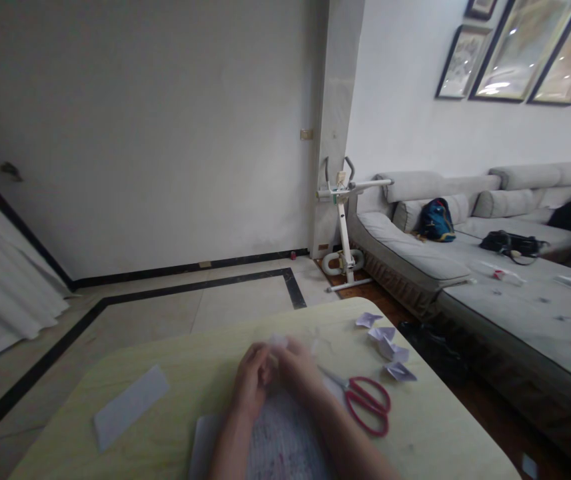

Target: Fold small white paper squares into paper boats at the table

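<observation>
My left hand (254, 375) and my right hand (296, 368) meet over the table, fingers closed together on a small piece of white paper (278, 340). Motion blur and the fingers hide most of its shape. Beneath my forearms lies a sheet covered in writing (282, 440). Scissors (368, 405) with red handles rest just right of my right hand, their blades partly hidden. Several small folded paper boats (400, 372) stand along the table's right side. A blank strip of white paper (132, 407) lies apart, to the left.
The light wooden table (190, 360) has rounded far corners. Beyond its right edge is a grey sofa (410, 250) bearing a blue backpack (436, 220) and a black bag (511, 243). A white exercise machine (344, 233) stands by the wall. A white curtain (5, 287) hangs at left.
</observation>
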{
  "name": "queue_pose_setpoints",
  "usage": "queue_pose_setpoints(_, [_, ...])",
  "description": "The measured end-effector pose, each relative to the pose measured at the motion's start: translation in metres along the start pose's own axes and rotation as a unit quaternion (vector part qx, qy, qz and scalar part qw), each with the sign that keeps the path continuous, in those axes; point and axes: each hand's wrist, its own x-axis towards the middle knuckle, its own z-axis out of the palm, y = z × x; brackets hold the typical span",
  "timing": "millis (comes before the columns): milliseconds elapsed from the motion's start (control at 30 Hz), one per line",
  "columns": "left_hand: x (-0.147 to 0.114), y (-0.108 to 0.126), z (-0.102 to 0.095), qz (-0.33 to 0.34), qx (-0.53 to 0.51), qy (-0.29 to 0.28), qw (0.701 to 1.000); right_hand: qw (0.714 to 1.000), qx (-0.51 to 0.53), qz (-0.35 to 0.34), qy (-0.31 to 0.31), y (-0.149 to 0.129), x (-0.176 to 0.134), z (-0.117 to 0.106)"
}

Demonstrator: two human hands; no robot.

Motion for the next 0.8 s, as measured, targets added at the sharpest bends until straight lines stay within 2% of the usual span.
queue_pose_setpoints(233, [-0.004,0.002,0.001,-0.008,0.004,-0.014,1.0,0.999,-0.021,0.011,0.04,0.006,0.003,0.0])
queue_pose_setpoints(400, [-0.004,0.002,0.001,-0.009,0.013,-0.005,1.0,0.999,0.019,0.023,0.015,0.011,0.004,-0.001])
queue_pose_setpoints(567, [-0.004,0.004,0.0,-0.011,-0.009,-0.025,1.0,0.999,-0.012,0.016,0.033,0.013,0.005,-0.002])
queue_pose_setpoints(800, [-0.005,0.004,0.001,0.0,-0.011,-0.031,0.999,0.999,-0.022,-0.01,0.029,0.009,0.004,-0.003])
